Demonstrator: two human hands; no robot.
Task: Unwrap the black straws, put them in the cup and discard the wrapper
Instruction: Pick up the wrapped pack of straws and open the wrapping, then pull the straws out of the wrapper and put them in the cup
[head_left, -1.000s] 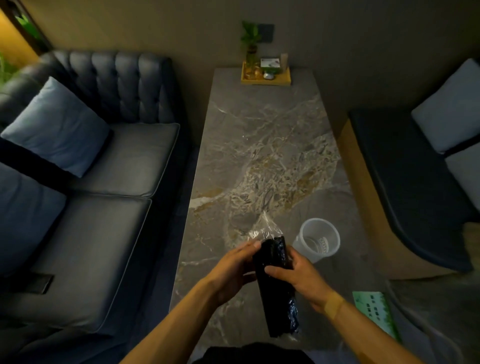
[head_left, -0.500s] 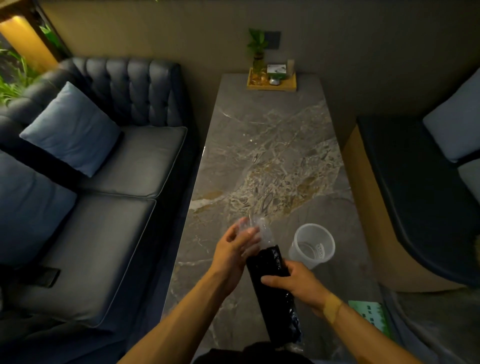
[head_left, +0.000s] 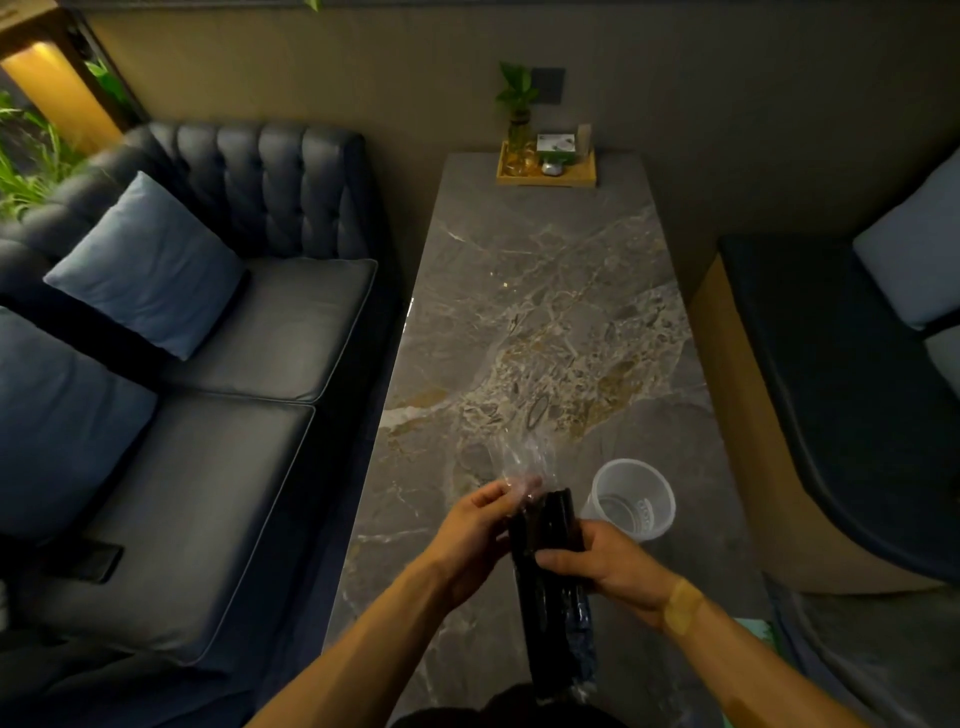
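Peeling clear wrapper (head_left: 522, 460) off black straws (head_left: 550, 582) above bench (head_left: 545, 312), just beside empty cup (head_left: 631, 499).
Light, slippery, crinkly: left hand (head_left: 475, 535) fingers pinching loose film at top; right hand (head_left: 610, 569) fingers closed round stiff bundle's middle, probably the best hold.

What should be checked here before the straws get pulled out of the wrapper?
1. Bundle of black straws held firmly: ok, right hand wraps its middle.
2. Open end of the clear wrapper gripped: ok, left hand pinches the loose plastic above the straws.
3. Straws free of the wrapper: not ok, plastic still covers the bundle's lower end.
4. Cup ready: ok, upright on the marble table, empty, beside the right hand.
5. Wrapper fully opened at the top: cannot tell, plastic is crumpled and transparent.
6. Place to discard the wrapper: cannot tell, no bin in view.
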